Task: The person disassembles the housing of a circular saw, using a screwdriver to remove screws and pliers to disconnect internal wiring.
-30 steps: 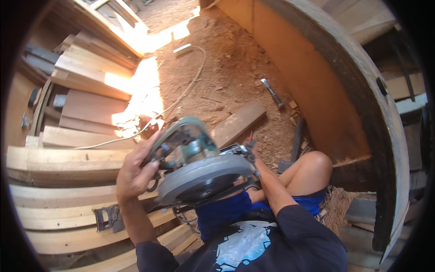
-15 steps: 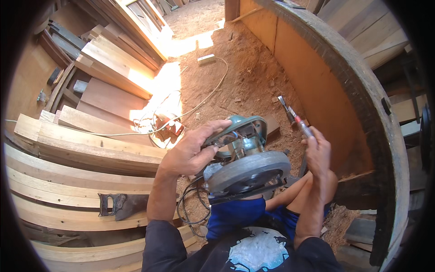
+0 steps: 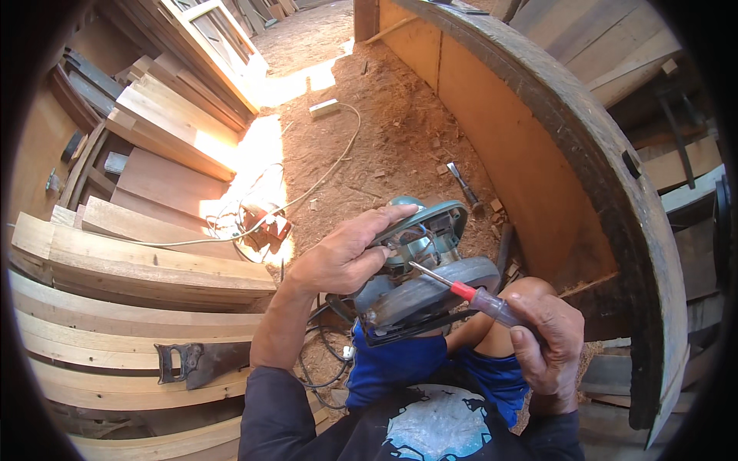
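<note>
A slim screwdriver (image 3: 463, 291) swung toward the circular saw's (image 3: 420, 250) scuffed guard (image 3: 407, 297).

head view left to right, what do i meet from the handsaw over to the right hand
Handsaw → left hand → green circular saw → screwdriver → right hand

With my bare left forearm (image 3: 278, 326) forward, I hold the left hand (image 3: 338, 253) with fingers (image 3: 383, 220) extended, thumb (image 3: 372, 262) bent below; my bare right hand (image 3: 550, 338) is curled tight, its far fingers probably folded underneath.
</note>
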Tool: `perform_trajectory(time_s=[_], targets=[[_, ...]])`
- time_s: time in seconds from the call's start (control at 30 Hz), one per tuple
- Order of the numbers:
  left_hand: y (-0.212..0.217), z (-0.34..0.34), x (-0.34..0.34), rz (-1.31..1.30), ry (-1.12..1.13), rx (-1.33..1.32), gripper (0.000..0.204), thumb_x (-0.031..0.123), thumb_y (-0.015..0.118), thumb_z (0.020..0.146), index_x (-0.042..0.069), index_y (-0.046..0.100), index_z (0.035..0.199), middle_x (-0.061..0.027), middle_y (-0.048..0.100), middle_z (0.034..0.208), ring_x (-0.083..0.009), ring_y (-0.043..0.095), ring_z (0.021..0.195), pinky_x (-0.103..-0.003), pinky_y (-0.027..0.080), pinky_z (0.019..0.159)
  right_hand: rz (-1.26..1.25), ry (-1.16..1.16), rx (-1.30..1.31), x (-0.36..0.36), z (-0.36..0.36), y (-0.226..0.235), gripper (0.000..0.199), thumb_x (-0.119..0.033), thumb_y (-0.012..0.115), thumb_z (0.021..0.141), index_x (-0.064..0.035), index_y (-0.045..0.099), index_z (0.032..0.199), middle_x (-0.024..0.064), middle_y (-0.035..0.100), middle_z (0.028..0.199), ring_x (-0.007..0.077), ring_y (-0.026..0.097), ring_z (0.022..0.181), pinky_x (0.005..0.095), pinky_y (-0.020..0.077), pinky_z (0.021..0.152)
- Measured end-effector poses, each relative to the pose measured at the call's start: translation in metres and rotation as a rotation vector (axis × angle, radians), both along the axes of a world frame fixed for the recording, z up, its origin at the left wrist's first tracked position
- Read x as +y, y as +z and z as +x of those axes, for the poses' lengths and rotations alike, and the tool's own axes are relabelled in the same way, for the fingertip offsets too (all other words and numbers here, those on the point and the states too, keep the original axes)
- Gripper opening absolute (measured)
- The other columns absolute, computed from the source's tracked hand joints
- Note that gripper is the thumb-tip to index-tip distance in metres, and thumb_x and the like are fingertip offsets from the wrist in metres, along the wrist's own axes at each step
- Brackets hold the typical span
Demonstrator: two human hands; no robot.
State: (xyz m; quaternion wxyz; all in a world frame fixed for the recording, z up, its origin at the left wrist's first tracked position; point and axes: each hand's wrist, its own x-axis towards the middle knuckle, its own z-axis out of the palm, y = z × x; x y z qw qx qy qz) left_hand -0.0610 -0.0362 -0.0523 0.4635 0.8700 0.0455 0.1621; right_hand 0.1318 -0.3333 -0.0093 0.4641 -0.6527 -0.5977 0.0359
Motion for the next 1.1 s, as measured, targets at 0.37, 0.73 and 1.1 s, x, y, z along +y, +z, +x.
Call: perform_trajectory(time_s=[0.37, 0.73, 1.1], targets=[[0.009, 0.003, -0.002, 0.122, -0.012, 0.073, 0.071, 0.003, 0.057, 0.094, -0.001, 0.041, 0.163, -0.025, 0.063, 0.126, -0.0395, 0.061, 0.12, -0.046, 0.045, 0.11, -0.032, 0.016, -0.112, 0.022, -0.008, 0.009, 0.035, -0.021, 0.072, 0.092, 0.005, 0.075, 0.116, 0.0187, 0.072, 0.087, 0.0337, 0.071, 0.075, 0.0411, 0.0541, 0.072], [0.002, 0.006, 0.001, 0.118, 0.024, 0.014, 0.072, -0.001, 0.057, 0.09, -0.001, 0.045, 0.161, -0.021, 0.067, 0.121, -0.0347, 0.067, 0.111, -0.043, 0.051, 0.1, -0.082, 0.025, -0.095, 0.028, -0.012, 0.014, 0.035, -0.018, 0.072, 0.092, 0.0062, 0.074, 0.117, 0.0189, 0.072, 0.087, 0.036, 0.071, 0.079, 0.043, 0.0556, 0.074], [0.003, 0.005, -0.002, 0.082, 0.066, 0.047, 0.071, -0.001, 0.056, 0.09, 0.0, 0.047, 0.16, -0.0238, 0.068, 0.126, -0.0364, 0.068, 0.116, -0.043, 0.051, 0.104, -0.078, 0.032, -0.353, 0.028, -0.013, 0.018, 0.04, -0.006, 0.078, 0.085, -0.0027, 0.074, 0.125, 0.0108, 0.065, 0.078, 0.0293, 0.065, 0.067, 0.0408, 0.0517, 0.062]])
